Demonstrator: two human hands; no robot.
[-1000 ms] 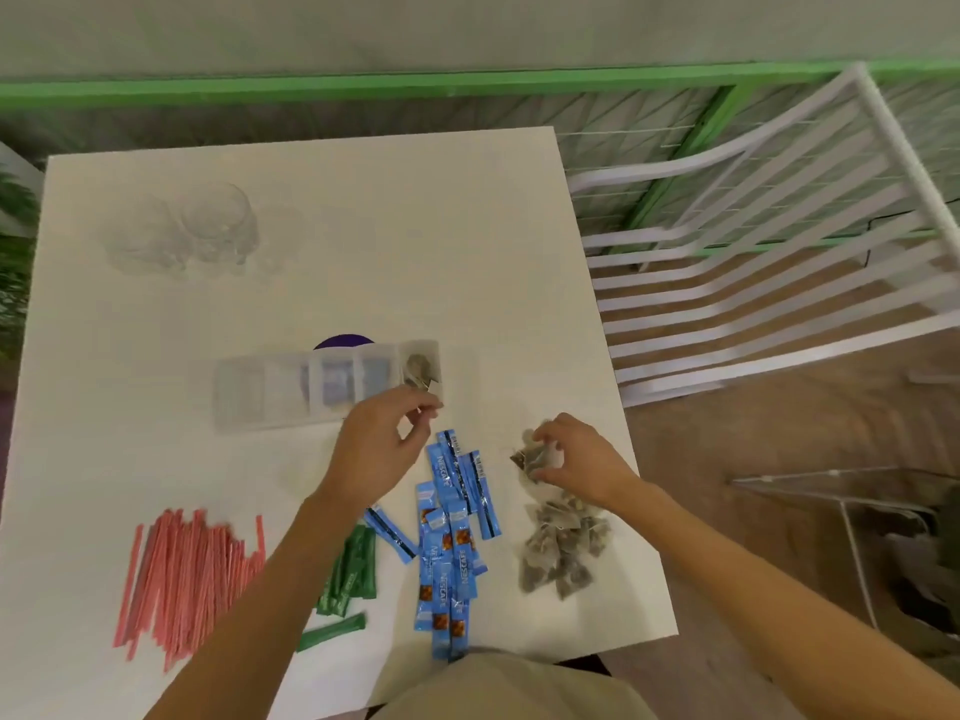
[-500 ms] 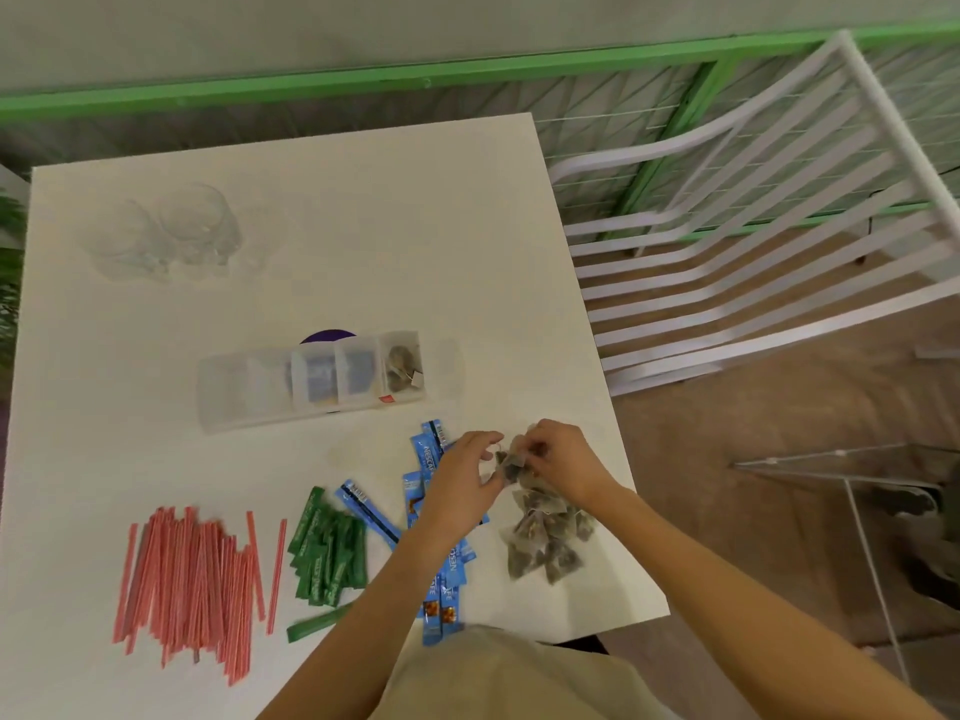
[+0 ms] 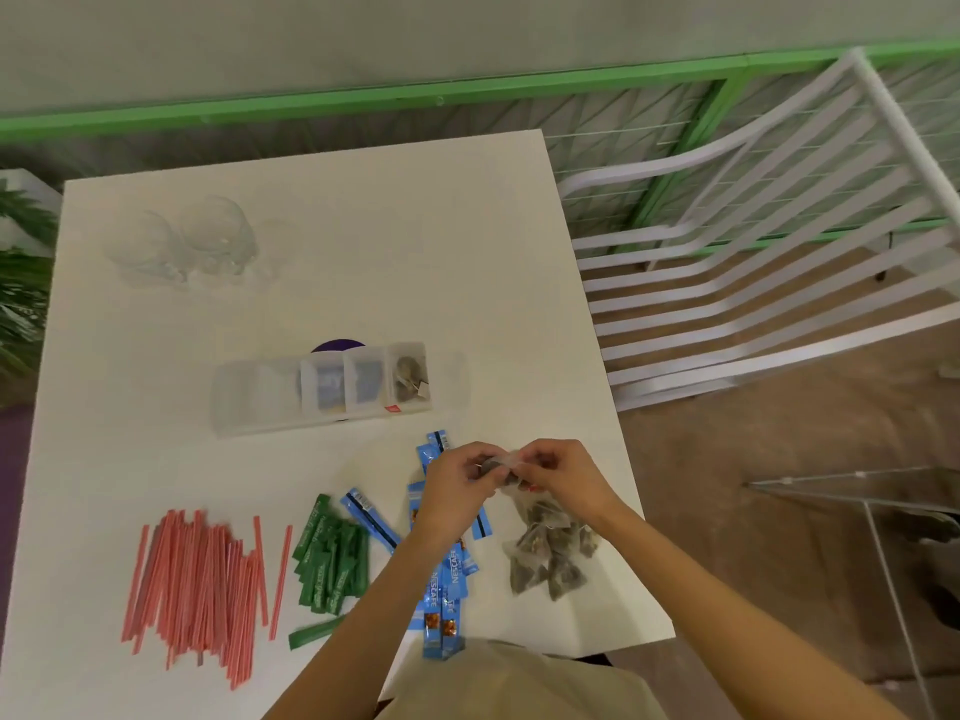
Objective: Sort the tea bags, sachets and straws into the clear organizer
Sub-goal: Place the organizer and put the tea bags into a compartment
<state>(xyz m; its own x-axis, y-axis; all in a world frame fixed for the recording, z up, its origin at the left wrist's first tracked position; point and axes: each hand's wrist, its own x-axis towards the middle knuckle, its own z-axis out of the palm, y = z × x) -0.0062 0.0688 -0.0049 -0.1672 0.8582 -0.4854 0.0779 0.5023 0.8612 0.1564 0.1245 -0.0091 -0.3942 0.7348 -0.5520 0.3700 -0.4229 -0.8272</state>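
Observation:
Both hands meet above the table's near right part and pinch one pyramid tea bag (image 3: 500, 467) between them: my left hand (image 3: 457, 483) from the left, my right hand (image 3: 558, 475) from the right. Below them lies a pile of tea bags (image 3: 550, 556). Blue sachets (image 3: 447, 579) lie partly under my left forearm, green sachets (image 3: 332, 558) left of them, and red straws (image 3: 200, 579) at the near left. The clear organizer (image 3: 260, 397) stands mid-table; its rightmost compartment holds a tea bag (image 3: 410, 379).
Two clear glass bowls (image 3: 182, 241) sit at the far left of the white table (image 3: 363, 252). A purple disc (image 3: 335, 346) shows behind the organizer. A white slatted chair (image 3: 753, 262) stands right of the table, a plant (image 3: 21, 283) at the left edge.
My left hand left the organizer, where a tea bag now lies, and came right to meet my right hand. Both now hold one tea bag lifted off the pile.

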